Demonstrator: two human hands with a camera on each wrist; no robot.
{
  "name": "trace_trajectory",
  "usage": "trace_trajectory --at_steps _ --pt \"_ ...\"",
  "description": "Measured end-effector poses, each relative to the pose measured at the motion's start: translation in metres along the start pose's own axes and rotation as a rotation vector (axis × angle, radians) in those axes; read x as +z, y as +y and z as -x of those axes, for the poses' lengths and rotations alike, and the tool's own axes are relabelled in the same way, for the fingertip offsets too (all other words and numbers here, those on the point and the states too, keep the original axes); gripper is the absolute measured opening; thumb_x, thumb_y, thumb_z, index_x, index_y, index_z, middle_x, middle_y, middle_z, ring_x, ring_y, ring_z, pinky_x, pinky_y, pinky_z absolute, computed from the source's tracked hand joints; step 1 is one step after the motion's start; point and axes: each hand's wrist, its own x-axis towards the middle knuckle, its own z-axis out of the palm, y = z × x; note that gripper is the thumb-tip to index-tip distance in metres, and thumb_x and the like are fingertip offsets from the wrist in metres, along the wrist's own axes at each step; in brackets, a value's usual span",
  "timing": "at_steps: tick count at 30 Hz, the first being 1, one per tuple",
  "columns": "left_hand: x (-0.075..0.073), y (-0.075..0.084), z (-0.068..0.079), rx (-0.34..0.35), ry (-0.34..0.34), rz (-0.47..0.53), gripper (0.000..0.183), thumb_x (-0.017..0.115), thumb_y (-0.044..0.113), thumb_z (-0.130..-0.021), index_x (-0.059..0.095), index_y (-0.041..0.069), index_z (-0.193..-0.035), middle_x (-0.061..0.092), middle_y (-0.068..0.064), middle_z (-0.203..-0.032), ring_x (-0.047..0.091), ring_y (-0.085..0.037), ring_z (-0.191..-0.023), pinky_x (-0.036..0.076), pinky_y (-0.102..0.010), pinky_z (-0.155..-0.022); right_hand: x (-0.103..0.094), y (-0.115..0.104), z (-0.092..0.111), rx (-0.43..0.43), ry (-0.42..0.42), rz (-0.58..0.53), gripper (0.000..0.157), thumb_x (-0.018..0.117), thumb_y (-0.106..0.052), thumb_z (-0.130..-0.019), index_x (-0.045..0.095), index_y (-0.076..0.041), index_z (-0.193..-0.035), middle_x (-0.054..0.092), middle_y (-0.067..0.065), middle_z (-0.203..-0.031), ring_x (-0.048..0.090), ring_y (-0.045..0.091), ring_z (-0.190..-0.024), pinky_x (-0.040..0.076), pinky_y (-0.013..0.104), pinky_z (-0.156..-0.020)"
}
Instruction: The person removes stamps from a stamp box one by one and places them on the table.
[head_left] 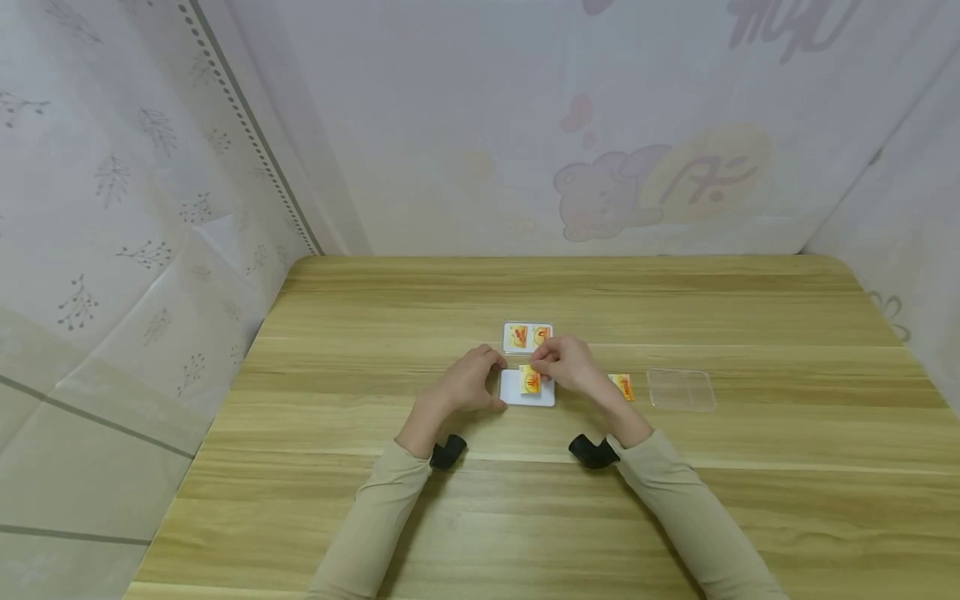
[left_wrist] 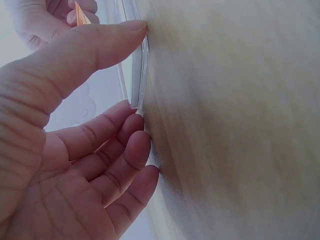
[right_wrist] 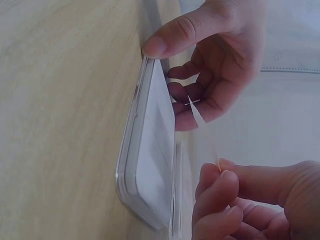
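Note:
A flat white case with a clear rim (head_left: pixel 510 398) lies on the table before me. My left hand (head_left: pixel 467 382) holds it at its left end, thumb on the near edge and fingertips at the far edge. Above the case, my right hand (head_left: pixel 570 365) pinches a small yellow-and-orange paper card (head_left: pixel 529 381) between thumb and forefinger. The right wrist view shows this card (right_wrist: pixel 202 125) edge-on and tilted, apart from the white top of the case (right_wrist: pixel 152 150). Just beyond stands a second white case (head_left: pixel 516 348) with two similar cards, partly behind the right hand.
Another yellow card (head_left: pixel 622 386) lies right of the case, partly hidden by the right wrist. Further right is a clear plastic cover (head_left: pixel 681 391). Black wrist-worn pieces (head_left: pixel 593 452) sit beneath both forearms. The wooden table (head_left: pixel 375 308) meets patterned curtains at the back and left.

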Motion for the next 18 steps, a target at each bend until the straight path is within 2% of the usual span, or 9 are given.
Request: trace_trajectory --at_steps 11,18 --pt "-0.003 0.003 0.001 -0.010 -0.010 0.003 0.052 0.084 0.013 -0.067 0.057 -0.001 -0.110 0.054 -0.009 -0.110 0.050 -0.022 -0.102 0.041 -0.035 -0.095 -0.007 0.007 0.004 -0.002 0.018 -0.030 0.007 0.063 -0.004 -0.086 0.066 0.003 -0.086 0.063 0.004 -0.069 0.059 0.019 -0.063 0.044 0.022 -0.055" --pt "-0.002 0.003 0.001 -0.009 -0.007 -0.009 0.052 0.084 0.013 -0.067 0.057 -0.001 -0.109 0.054 -0.009 -0.109 0.050 -0.022 -0.102 0.042 -0.034 -0.096 -0.012 0.010 0.006 0.019 0.027 -0.024 0.007 0.063 -0.004 -0.087 0.066 0.003 -0.087 0.062 0.005 -0.071 0.056 0.017 -0.063 0.042 0.023 -0.056"
